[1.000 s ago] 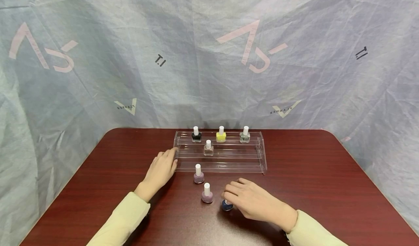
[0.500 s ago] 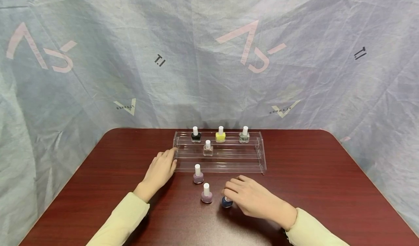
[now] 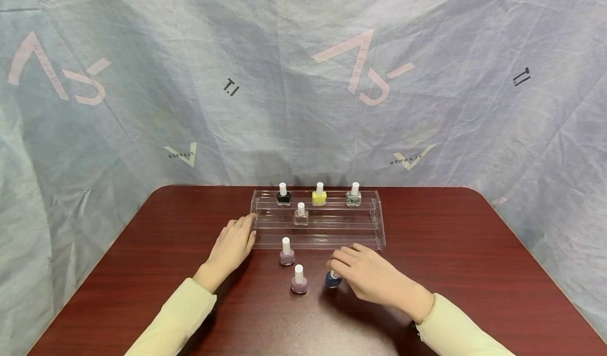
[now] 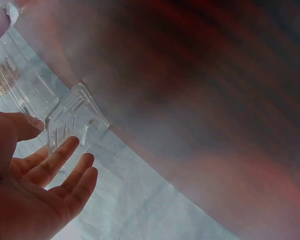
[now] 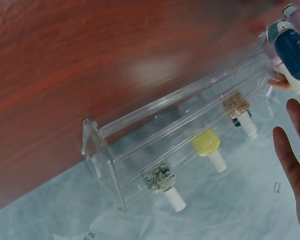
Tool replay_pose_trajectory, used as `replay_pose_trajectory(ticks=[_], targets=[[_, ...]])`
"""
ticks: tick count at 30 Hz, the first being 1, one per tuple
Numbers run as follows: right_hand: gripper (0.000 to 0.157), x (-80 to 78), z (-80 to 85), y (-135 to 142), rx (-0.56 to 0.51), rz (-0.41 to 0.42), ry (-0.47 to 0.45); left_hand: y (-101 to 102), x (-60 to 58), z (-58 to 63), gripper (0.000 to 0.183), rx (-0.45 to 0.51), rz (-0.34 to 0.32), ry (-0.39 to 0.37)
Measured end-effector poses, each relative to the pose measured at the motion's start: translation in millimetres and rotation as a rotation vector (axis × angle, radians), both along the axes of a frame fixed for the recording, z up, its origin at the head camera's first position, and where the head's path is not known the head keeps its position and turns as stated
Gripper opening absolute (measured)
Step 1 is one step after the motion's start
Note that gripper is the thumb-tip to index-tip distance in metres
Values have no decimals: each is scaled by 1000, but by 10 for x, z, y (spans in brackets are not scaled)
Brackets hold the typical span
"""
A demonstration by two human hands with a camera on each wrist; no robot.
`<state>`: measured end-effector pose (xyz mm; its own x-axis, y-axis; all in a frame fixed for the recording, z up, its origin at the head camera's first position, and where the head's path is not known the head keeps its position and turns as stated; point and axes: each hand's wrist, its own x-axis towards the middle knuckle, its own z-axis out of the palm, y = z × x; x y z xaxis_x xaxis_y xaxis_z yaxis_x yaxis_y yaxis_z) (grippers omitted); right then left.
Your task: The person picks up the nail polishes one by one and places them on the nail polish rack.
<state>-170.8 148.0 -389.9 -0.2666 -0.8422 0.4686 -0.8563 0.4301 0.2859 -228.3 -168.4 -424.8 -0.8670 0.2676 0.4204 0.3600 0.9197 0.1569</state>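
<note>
A clear stepped display rack [image 3: 317,238] stands toward the back of the table. My left hand [image 3: 232,245] grips its left end, with the thumb at the side panel [image 4: 75,120] and the fingers on its outer side. My right hand [image 3: 370,274] holds a dark blue nail polish bottle [image 3: 333,279] by its white cap, which the fingers mostly hide. In the right wrist view the blue bottle [image 5: 294,52] is beyond the fingertips. Left of it, two mauve nail polish bottles stand on the table, one nearer me [image 3: 299,284] and one closer to the rack [image 3: 286,257].
On the rack's top step stand a black bottle [image 3: 283,198], a yellow bottle [image 3: 319,198] and a glittery silver-green bottle [image 3: 353,198]. One step lower is a clear, rose-gold glitter bottle [image 3: 301,218]. A grey cloth backdrop [image 3: 303,108] hangs behind the table.
My right hand has moved forward, toward the rack, carrying the blue nail polish bottle with it. The left hand stays at the rack's left end.
</note>
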Motion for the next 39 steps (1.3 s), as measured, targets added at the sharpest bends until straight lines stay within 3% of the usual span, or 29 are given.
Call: replay_pose_trajectory(ticks=[5,10,29,39], targets=[[34,-46,42,30,-10,-18,-6,-7,-8,-3,41,-2,-3,11],[18,-103,91,65,-16,-41,-26,-3,-8,4,41,3,-5,23],[24,-388,289,162,-95,-110,-39,-7,-12,-5,41,-4,-7,31],[25,-526,364,203,-84,-178,-37,-11,-27,-32,41,-5,-5,43]])
